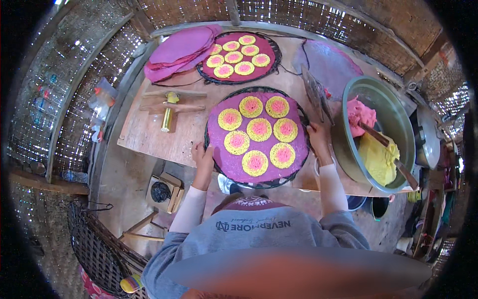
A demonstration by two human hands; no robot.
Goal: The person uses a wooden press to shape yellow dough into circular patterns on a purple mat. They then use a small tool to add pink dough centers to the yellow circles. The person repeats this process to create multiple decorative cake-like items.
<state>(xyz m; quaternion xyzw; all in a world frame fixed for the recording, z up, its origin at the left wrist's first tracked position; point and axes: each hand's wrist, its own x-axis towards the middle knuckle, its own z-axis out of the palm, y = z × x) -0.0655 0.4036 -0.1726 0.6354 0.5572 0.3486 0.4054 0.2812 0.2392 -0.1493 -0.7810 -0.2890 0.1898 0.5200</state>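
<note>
Between my hands is a round dark-rimmed tray (290,182) lined with a purple sheet (226,162). Several round yellow lattice pieces with pink centres (258,130) lie spread over the sheet. My left hand (202,158) grips the tray's left edge, thumb up on the rim. On the opposite edge my right hand (319,141) is closed on the rim too. The tray's near edge reaches past the front of the wooden table toward my body. Fingers under the tray are hidden.
Behind stands a similar tray (271,70) of yellow-pink pieces, beside stacked purple sheets (174,47). A wooden press with a brass-coloured tube (167,119) lies left. At right, a big green basin (343,162) holds pink dough (359,115), yellow dough (376,159) and wooden paddles (406,174).
</note>
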